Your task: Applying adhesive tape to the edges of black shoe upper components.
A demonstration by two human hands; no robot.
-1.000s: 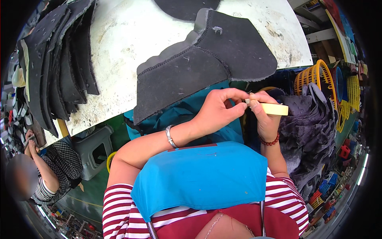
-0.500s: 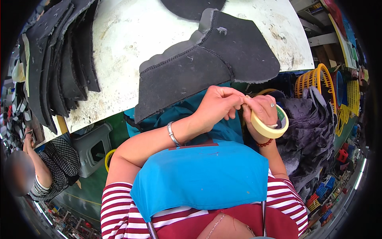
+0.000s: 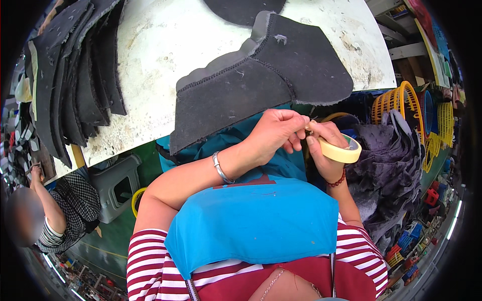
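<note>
A roll of cream masking tape is in my right hand, whose fingers reach through the ring while the thumb lies outside it. My left hand is closed in a pinch, its fingertips nearly meeting those of the right. A small pale bit shows between the two hands, too small to make out; it may be tape. Just beyond them lies a black, boot-shaped cut piece with zigzag seams and a scalloped upper edge. It rests on the white worktable, its near edge overhanging.
Several dark fuzzy-edged pieces are stacked at the table's left. Another dark piece lies at the far edge. To my right are a heap of grey fleecy material and a yellow basket. A grey stool and a seated person are at left.
My right hand has turned, tilting the tape roll so its ring lies flatter. The fingertips of both hands have come slightly apart. The black piece has not moved.
</note>
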